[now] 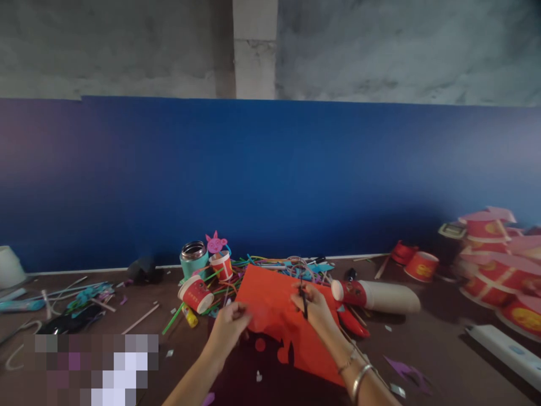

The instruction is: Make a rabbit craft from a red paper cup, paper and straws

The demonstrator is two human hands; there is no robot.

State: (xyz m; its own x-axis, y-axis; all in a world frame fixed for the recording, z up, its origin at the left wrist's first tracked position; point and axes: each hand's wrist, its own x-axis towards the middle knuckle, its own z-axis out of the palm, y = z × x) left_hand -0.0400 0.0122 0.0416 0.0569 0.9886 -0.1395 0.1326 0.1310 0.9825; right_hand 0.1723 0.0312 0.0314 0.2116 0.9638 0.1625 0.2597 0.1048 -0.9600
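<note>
A large sheet of red paper [270, 287] lies in front of me, with rounded cuts along its lower left edge. My left hand [230, 327] is at the sheet's left side, thumb and fingers pinched together; a blurred reddish patch by the fingertips hides what they hold, if anything. Over the middle of the sheet, my right hand [315, 307] grips dark-handled scissors [304, 301], their blades hard to make out. Below the left hand is a small red paper circle [260, 344].
Behind the paper are colourful pipe cleaners [264, 261], a teal jar [194, 260] and a tipped red paper cup [196, 294]. To the right lie a white tube with a red band [386, 297], stacked red cup crafts [492, 270] and a white power strip [509, 352]. A blue partition [270, 175] rises behind.
</note>
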